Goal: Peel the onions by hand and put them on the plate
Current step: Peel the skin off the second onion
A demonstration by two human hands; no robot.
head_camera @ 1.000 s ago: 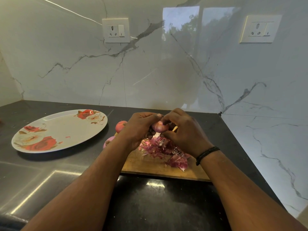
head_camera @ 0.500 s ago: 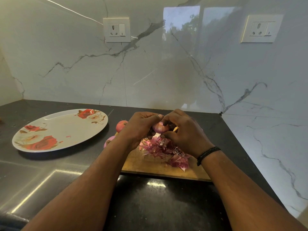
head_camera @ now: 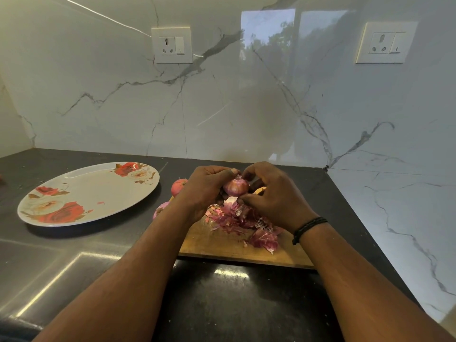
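Item: red onion in hand [head_camera: 236,188]. I hold it above the wooden cutting board [head_camera: 237,250], the left hand [head_camera: 204,191] curled round its left side, the right hand [head_camera: 274,193] pinching at its top and lower edge.

Change noted: against the half-second-old view, more pale pink surface shows between my fingers; the hands sit in much the same place. I read this as the last dry skin coming off, so this onion is nearly ready to move.

Item: heap of peeled skins [head_camera: 243,223], on the board beneath the hands.

Item: two more onions, one [head_camera: 179,186] beyond my left wrist, one [head_camera: 160,210] partly hidden by it; whether they are peeled I cannot tell.

Item: flowered plate [head_camera: 74,176], left on the dark counter [head_camera: 234,304], carrying only a scrap of skin. No onion delivered yet.
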